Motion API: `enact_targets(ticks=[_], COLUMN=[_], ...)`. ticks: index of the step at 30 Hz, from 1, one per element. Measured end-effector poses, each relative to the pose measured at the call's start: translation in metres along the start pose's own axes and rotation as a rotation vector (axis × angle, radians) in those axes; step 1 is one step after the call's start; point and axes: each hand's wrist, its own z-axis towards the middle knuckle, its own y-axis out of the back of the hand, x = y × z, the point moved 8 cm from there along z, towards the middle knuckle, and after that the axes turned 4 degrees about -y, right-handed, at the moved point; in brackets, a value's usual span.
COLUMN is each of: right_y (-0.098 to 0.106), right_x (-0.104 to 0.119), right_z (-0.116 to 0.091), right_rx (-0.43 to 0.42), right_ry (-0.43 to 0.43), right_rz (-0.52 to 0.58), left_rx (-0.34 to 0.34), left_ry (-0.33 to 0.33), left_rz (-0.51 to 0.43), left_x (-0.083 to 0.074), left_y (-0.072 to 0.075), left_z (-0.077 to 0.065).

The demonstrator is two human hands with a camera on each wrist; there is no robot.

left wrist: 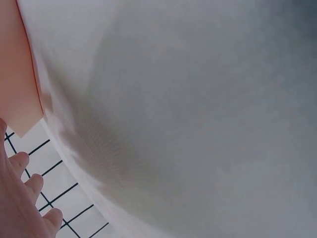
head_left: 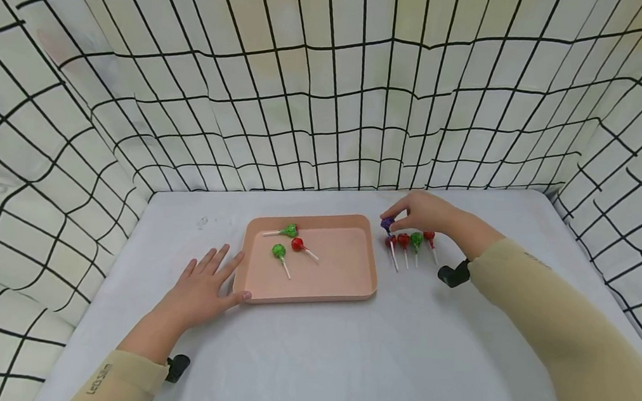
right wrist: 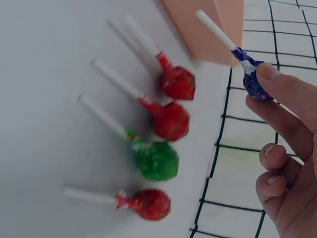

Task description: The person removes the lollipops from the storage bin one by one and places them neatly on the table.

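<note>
My right hand (head_left: 427, 212) pinches a purple-wrapped lollipop (right wrist: 252, 85) between thumb and index finger, its white stick angled away from the fingertips. The candy hangs above the table by the right end of a pink tray (head_left: 342, 285). Below that hand lies a row of lollipops: two red ones side by side, a green lollipop (right wrist: 157, 161) and another red lollipop (right wrist: 152, 204). Fingers spread, my left hand (head_left: 203, 289) rests at the tray's left edge, thumb on the near corner. Inside the tray are a red lollipop (head_left: 297, 244) and two green ones.
A white cloth covers the table (head_left: 329, 367). Black grid netting (head_left: 330, 99) over pale sheeting closes in the back and both sides. Each wrist wears a small black device, the right one (head_left: 454, 274) hanging below the beige sleeve (head_left: 546, 309).
</note>
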Motion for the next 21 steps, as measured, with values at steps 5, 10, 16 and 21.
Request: enact_targets(ticks=[5,10,16,21], right_y=[0.004,0.008,0.010,0.013], right_x=[-0.018,-0.038,-0.066,-0.087], right_z=[-0.012,-0.022,-0.035,-0.046], right_rx=[-0.015,-0.034,-0.043,-0.050], right_ry=[-0.041,-0.068,-0.097,-0.125], right_rz=[0.001,0.001,-0.003,-0.018], left_rx=[0.004,0.010,0.011,0.010], left_ry=[0.000,0.006,0.003,-0.002], left_rz=[-0.001,-0.002,0.000,0.000], left_x=[0.000,0.001,0.001,0.000], left_y=[0.000,-0.001,-0.001,-0.001], left_z=[0.001,0.001,0.001,0.001])
